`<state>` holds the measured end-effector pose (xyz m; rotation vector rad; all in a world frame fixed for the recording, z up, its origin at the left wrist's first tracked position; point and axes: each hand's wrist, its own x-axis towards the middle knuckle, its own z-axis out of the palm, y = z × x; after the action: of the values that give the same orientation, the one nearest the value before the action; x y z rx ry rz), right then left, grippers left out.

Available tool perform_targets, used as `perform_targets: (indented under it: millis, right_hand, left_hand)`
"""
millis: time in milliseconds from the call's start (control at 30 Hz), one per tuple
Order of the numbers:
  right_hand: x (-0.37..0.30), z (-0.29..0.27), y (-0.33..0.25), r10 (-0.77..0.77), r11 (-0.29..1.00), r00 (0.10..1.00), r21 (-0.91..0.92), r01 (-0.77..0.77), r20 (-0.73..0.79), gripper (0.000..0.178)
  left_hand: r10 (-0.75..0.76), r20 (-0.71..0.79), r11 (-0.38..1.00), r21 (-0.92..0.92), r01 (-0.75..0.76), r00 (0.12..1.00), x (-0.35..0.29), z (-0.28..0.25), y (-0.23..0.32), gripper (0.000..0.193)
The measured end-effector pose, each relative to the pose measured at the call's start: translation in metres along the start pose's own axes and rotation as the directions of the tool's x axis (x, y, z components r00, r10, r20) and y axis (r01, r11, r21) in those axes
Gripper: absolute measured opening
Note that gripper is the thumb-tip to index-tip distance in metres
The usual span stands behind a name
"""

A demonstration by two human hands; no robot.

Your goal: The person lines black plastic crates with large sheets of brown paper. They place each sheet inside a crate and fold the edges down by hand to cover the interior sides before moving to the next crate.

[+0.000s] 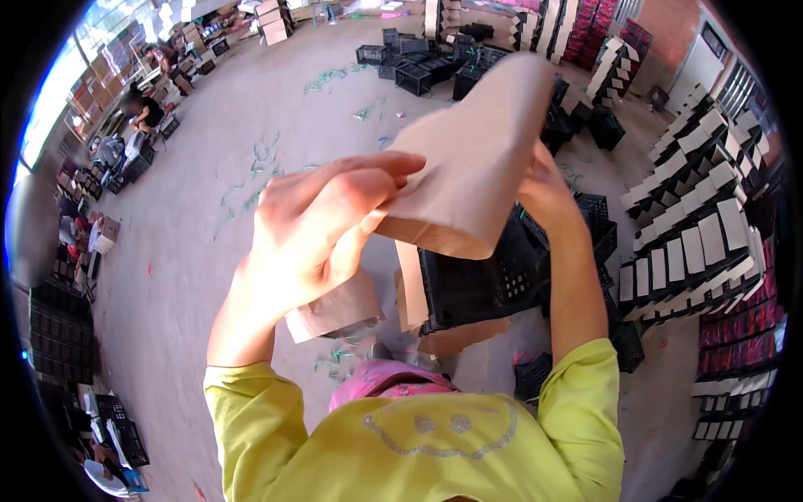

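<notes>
A large sheet of brown paper (477, 155) is raised before me, bent into a curve with its near edge bowed downward. My left hand (322, 217) pinches its left side, fingers folded over the edge. On the right, my right hand (542, 188) grips the other side; the sheet hides some of those fingers. Below the sheet stands a black plastic crate (468, 289), partly covered from view. Brown paper (410, 289) lines the crate's left side, and another piece (464, 336) sticks out along its near edge. A folded brown piece (339, 308) lies left of the crate.
Black crates (414, 78) lie in a heap farther off. Stacked black crates with pale flaps (694, 251) line the right side. Green strap scraps (335, 79) litter the grey floor (192, 276). At the far left a person in black (149, 113) sits by crates.
</notes>
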<state>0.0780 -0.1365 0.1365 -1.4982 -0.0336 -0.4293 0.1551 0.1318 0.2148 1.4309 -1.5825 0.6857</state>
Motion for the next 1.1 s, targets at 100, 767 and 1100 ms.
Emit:
perform_targets:
  millis: [100, 767, 1100]
  right_hand:
    - [-0.007, 0.006, -0.044, 0.057, 0.994, 0.995, -0.093, -0.049, 0.087, 0.063]
    - [0.022, 0.004, -0.044, -0.078, 0.881, 0.993, 0.461, 0.109, -0.087, 0.064]
    - [-0.122, -0.043, -0.112, -0.093, 0.995, 0.94, -0.071, 0.073, -0.329, 0.032]
  left_hand:
    - [0.003, -0.032, 0.991, 0.134, 0.002, 0.999, 0.012, 0.002, 0.007, 0.007]
    - [0.401, -0.251, 0.883, 0.363, -0.298, 0.881, 0.104, 0.023, -0.155, 0.012]
    - [0.565, -0.142, 0.819, -0.029, -0.574, 0.813, -0.009, 0.105, -0.098, 0.013]
